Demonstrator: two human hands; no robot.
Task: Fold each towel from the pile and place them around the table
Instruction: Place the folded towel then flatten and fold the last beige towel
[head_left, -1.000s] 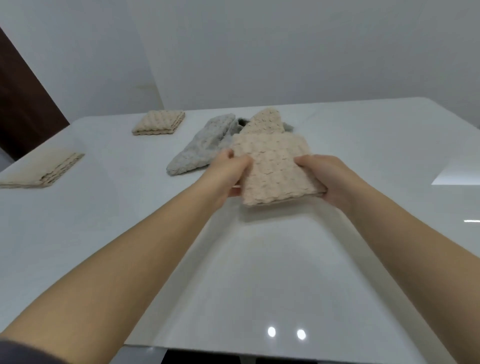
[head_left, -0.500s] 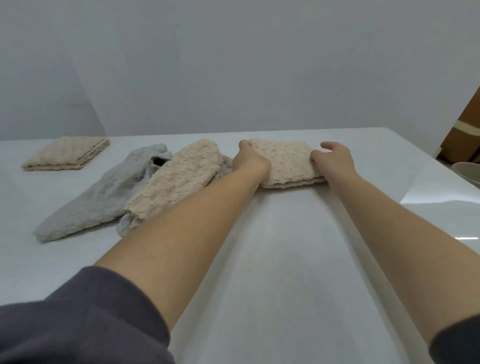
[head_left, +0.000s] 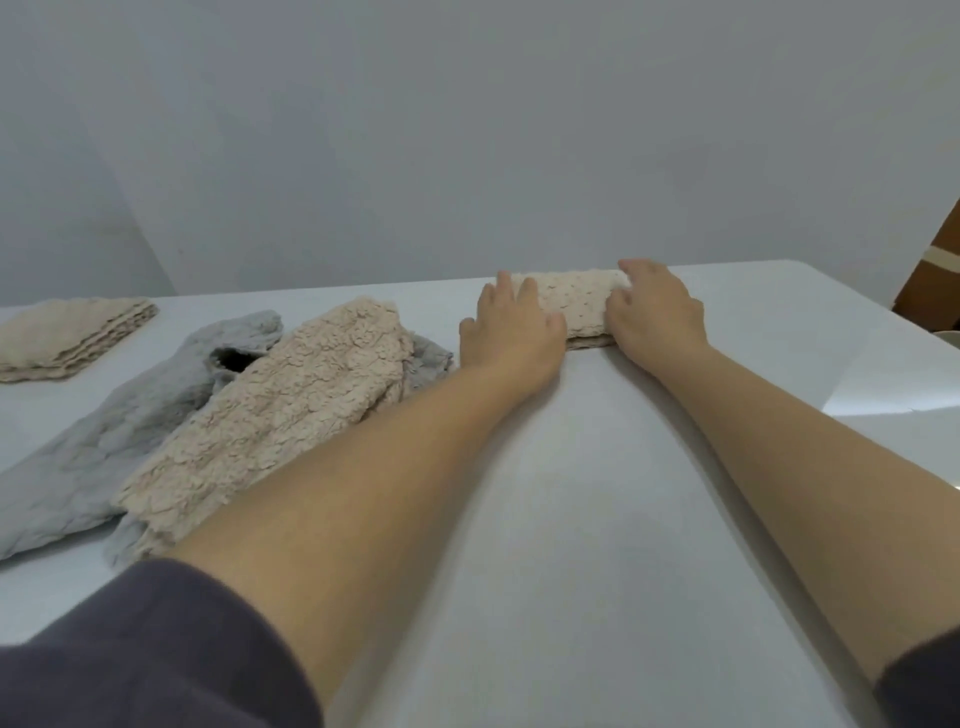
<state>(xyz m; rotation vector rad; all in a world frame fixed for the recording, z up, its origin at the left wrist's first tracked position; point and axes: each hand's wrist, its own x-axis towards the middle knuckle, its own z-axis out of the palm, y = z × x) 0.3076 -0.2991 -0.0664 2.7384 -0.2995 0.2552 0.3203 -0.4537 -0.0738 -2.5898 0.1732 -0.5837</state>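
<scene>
A folded beige towel (head_left: 576, 306) lies near the far edge of the white table (head_left: 571, 519). My left hand (head_left: 511, 332) rests flat on its left end, fingers stretched out and apart. My right hand (head_left: 654, 312) covers its right end, fingers curled onto the cloth. The pile sits to the left: an unfolded beige towel (head_left: 291, 410) lying over a crumpled grey towel (head_left: 104, 431). A second folded beige towel (head_left: 67, 338) lies at the far left.
A grey wall runs close behind the table's far edge. A brown panel (head_left: 935, 270) stands past the right corner, with the rim of a pale object (head_left: 951, 340) below it. Bare tabletop stretches between my forearms.
The folded beige towel went from being held up in both hands to lying at the far edge. My left hand has since flattened on top of it. The view turned right.
</scene>
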